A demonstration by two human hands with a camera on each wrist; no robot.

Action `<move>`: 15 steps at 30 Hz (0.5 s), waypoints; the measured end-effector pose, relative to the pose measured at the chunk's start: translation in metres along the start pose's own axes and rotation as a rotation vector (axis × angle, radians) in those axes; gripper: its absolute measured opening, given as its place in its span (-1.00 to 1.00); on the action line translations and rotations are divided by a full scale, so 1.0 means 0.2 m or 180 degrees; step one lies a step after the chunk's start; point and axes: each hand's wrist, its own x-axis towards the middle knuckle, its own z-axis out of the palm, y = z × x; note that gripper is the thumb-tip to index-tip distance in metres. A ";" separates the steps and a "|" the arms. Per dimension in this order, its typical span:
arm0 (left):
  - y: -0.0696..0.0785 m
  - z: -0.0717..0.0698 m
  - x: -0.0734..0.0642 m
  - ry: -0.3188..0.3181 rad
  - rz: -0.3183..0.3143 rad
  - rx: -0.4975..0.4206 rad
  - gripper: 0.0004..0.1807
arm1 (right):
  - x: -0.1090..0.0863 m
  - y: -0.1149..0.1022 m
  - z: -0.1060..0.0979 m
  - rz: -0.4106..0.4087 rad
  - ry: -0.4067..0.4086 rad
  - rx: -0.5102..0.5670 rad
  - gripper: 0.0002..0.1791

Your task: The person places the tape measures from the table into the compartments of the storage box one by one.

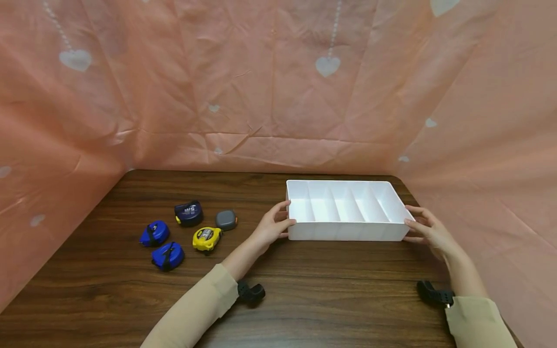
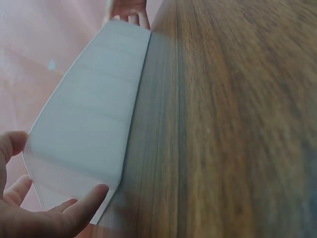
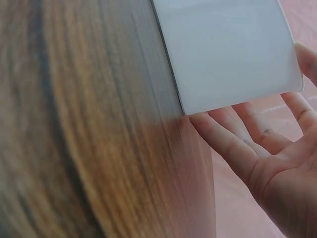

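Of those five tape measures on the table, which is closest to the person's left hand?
The grey one, with a small orange tab. It lies farthest right, nearest the left hand; the others are blue or yellow.

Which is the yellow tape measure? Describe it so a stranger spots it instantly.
On the wooden table, left of the white box, lie five small things. The tape measure sits right of the two bright blue ones, in front of the grey one; its body alone is yellow.
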 end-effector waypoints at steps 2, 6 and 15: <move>0.00 -0.01 -0.01 -0.0024 -0.0002 -0.0012 -0.36 | -0.01 0.00 0.00 0.0005 -0.0037 -0.0057 -0.60; 0.02 -0.02 -0.04 -0.0088 -0.0034 -0.0001 -0.35 | -0.01 0.00 0.02 0.0039 -0.0072 -0.0197 -0.59; 0.00 -0.06 -0.08 -0.0046 -0.0038 0.0023 -0.32 | -0.01 -0.02 0.05 0.0064 -0.0208 -0.0272 -0.57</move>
